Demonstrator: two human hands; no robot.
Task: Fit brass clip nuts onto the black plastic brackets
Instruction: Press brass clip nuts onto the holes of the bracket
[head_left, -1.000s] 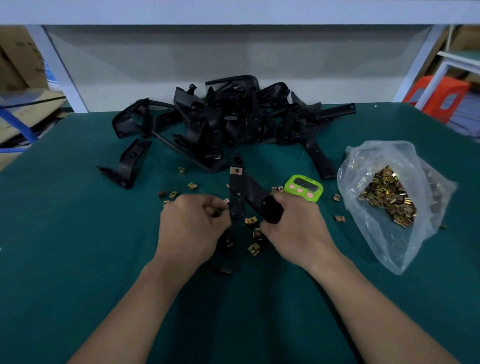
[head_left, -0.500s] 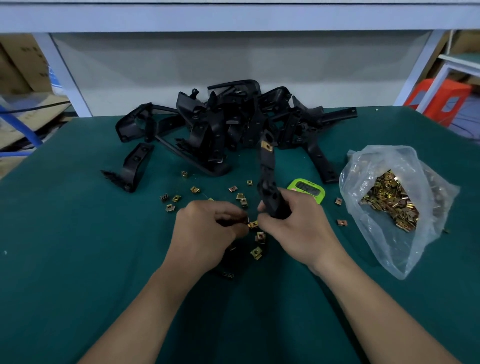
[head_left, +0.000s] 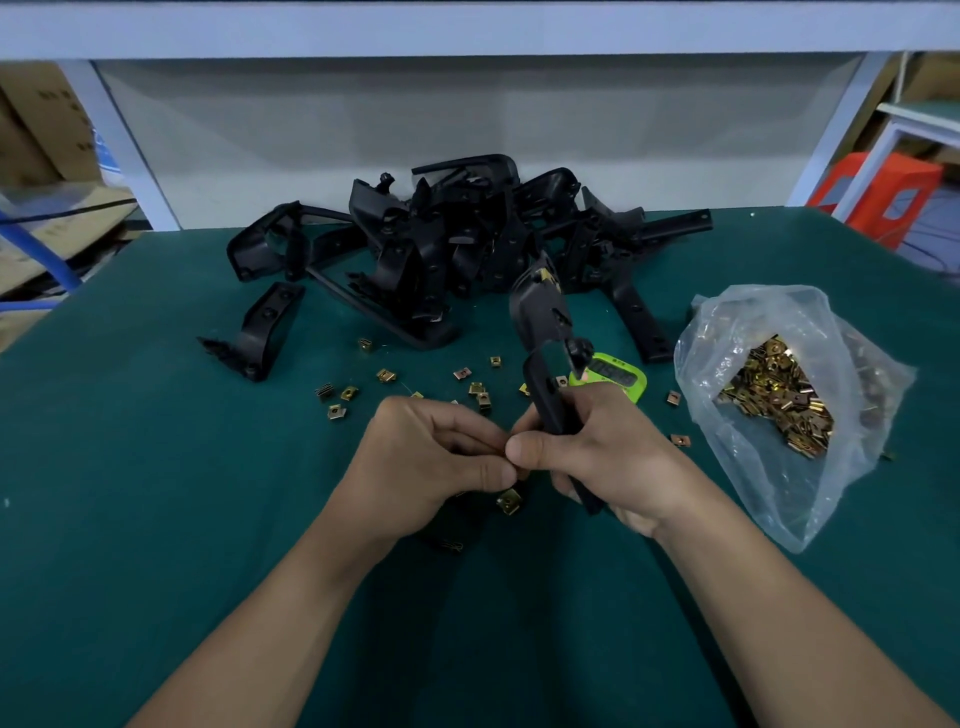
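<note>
While right hand (head_left: 615, 460) grips bracket (head_left: 540, 319), bag (head_left: 769, 317) near

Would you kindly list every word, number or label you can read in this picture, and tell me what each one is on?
Nothing reads clearly.
Green timer: display digits and a small mark above them, too blurred to read.
Cardboard box, far left: dark printed marks, too small to read.
</note>
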